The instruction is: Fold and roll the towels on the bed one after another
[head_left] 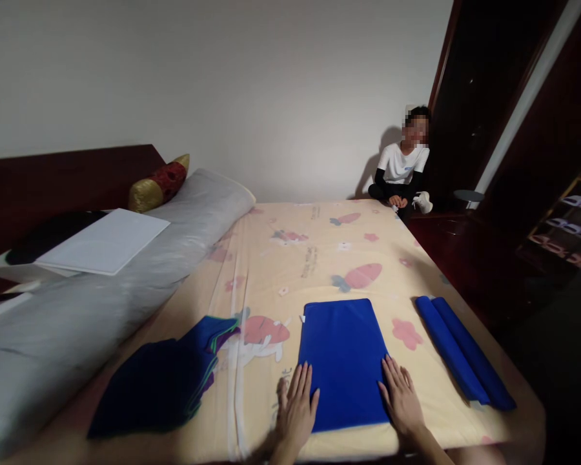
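Note:
A blue cloth (345, 349) lies flat as a smooth rectangle on the bed, with a small white tag at its far left corner. My left hand (297, 403) rests on its near left edge, fingers stretched out. On the opposite edge lies my right hand (401, 394), also with fingers extended and flat. Right of it are two rolled blue cloths (465, 352), side by side. To the left sits a loose pile of dark blue cloths (162, 378) with green and purple edges.
The bed (290, 258) has a cream sheet with carrots and flowers. A grey wrapped roll (188, 219) runs along its left, bearing a white board (106, 242). A red and gold pillow (161, 183) lies behind. A person (401, 165) sits at the far right corner, near a stool (468, 196).

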### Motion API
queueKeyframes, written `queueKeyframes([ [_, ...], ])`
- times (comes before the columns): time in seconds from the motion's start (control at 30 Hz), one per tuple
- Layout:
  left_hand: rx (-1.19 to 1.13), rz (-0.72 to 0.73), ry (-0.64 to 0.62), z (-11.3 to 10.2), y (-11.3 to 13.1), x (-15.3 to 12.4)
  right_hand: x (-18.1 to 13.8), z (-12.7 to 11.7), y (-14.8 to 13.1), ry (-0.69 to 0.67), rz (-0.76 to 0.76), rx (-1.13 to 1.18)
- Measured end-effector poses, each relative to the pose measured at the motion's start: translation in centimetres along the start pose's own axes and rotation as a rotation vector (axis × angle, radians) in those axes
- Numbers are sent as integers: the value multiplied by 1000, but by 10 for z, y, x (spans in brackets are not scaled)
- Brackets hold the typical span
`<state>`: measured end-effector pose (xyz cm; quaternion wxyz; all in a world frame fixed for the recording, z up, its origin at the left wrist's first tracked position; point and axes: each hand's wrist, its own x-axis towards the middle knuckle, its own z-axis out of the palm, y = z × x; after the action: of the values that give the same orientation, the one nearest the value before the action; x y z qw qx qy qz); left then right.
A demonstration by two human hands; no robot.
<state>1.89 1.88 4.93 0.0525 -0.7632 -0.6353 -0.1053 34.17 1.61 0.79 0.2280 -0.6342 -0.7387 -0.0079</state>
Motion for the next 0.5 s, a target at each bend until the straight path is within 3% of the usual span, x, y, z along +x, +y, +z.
queueKeyframes([
  [0.1,-22,63,-6,-3,18,10,11,0,-22,-14,-19,11],
  [0.23,-96,255,-40,1,54,41,45,4,-65,-151,-209,97],
  [0.3,-115,303,-55,7,62,60,65,8,-74,-211,-293,125],
  [0.4,-114,272,-65,16,53,88,91,14,-60,-242,-281,109],
  [0.5,-75,86,-72,18,25,108,106,19,-26,-194,-106,51],
])
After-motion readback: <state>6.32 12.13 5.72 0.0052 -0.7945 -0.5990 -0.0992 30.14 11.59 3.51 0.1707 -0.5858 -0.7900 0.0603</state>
